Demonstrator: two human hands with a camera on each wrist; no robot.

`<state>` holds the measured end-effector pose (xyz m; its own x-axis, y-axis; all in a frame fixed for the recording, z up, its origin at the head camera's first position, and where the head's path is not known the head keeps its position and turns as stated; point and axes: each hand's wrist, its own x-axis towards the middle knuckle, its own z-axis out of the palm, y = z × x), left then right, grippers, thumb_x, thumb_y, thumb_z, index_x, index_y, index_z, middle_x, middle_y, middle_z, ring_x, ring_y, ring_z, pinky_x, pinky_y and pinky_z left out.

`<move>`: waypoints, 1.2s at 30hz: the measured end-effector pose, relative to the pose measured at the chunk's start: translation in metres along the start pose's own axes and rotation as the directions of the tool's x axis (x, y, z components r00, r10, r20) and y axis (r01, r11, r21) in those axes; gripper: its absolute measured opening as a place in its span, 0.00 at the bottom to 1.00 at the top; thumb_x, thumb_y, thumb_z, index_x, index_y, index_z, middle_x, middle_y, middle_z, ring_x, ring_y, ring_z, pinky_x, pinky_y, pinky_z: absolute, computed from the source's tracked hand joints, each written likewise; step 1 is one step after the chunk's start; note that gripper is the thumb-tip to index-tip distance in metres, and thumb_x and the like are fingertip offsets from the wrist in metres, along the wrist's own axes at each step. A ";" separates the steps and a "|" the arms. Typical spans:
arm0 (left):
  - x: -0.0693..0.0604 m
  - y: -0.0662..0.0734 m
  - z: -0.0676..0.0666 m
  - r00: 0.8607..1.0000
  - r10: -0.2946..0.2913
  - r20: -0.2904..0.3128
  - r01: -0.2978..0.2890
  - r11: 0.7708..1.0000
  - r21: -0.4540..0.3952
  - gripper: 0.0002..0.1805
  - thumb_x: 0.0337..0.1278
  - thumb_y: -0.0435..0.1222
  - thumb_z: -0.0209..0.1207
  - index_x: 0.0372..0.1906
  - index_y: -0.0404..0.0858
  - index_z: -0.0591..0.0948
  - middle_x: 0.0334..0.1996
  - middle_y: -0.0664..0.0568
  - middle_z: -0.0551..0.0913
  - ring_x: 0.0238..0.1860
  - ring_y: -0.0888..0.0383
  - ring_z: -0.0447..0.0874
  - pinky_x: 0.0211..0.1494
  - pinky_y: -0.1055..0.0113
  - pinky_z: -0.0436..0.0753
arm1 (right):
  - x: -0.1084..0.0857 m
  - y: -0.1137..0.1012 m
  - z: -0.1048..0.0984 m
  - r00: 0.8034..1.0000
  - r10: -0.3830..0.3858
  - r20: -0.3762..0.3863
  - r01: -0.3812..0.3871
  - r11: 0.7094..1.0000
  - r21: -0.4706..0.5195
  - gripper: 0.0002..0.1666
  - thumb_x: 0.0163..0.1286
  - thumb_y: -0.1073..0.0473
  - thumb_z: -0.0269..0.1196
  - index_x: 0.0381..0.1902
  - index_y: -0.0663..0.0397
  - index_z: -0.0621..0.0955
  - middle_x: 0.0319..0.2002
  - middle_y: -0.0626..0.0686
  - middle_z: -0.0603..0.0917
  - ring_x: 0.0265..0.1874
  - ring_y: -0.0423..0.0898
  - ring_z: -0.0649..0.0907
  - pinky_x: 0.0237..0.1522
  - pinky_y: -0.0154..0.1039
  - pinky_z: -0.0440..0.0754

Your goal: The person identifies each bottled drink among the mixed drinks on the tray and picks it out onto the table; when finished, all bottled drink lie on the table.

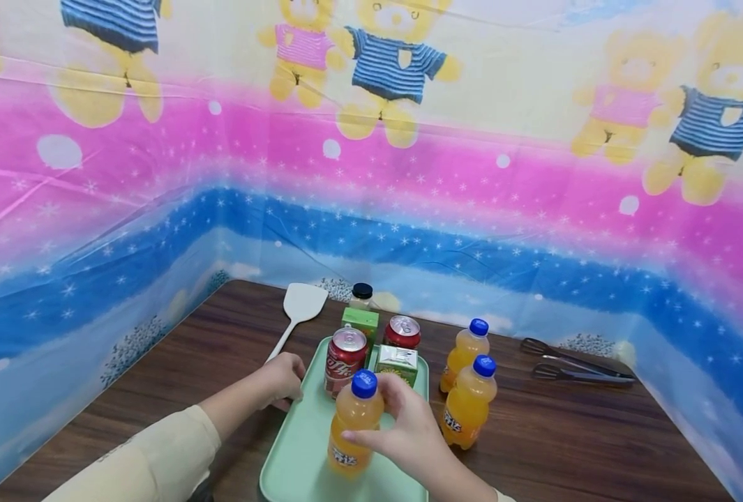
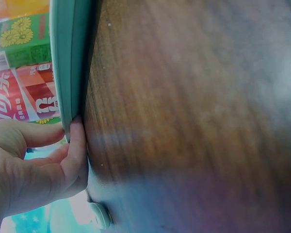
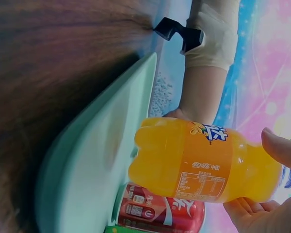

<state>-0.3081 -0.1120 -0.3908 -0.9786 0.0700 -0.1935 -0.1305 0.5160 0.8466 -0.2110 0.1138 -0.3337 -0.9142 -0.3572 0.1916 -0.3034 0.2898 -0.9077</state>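
My left hand (image 1: 283, 380) pinches the left rim of a pale green tray (image 1: 292, 450), thumb above and fingers along the outer side in the left wrist view. A small orange soda bottle (image 1: 352, 436) with a blue cap is in my right hand (image 1: 411, 425), gripped near its upper part. It stands upright over the near half of the tray; whether its base touches is unclear. Behind it on the tray are a red cola can (image 1: 347, 359), another red can (image 1: 402, 332), and two green drink cartons, one taller (image 1: 360, 319) and one nearer (image 1: 398, 364).
Right of the tray stand two more orange soda bottles, one nearer (image 1: 469, 404) and one farther (image 1: 465, 352). Dark slotted utensils (image 1: 581, 375) lie at the far right. A white spatula (image 1: 305, 303) lies left of a black-capped bottle (image 1: 362, 293). Printed cloth walls (image 1: 409, 223) surround the table.
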 end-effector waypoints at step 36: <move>0.000 0.000 0.001 1.000 0.003 -0.004 -0.003 1.000 0.002 0.14 0.43 0.15 0.58 0.37 0.27 0.72 0.31 0.40 0.73 0.29 0.51 0.80 0.27 0.59 0.83 | -0.058 0.005 -0.056 0.994 0.088 -0.067 -0.088 0.996 0.003 0.40 0.49 0.55 0.74 0.57 0.59 0.70 0.50 0.56 0.80 0.48 0.51 0.80 0.48 0.46 0.79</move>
<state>-0.3083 -0.1106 -0.3913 -0.9797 0.0677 -0.1889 -0.1274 0.5175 0.8461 -0.1742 0.1854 -0.3283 -0.9533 -0.2702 0.1351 -0.2206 0.3173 -0.9223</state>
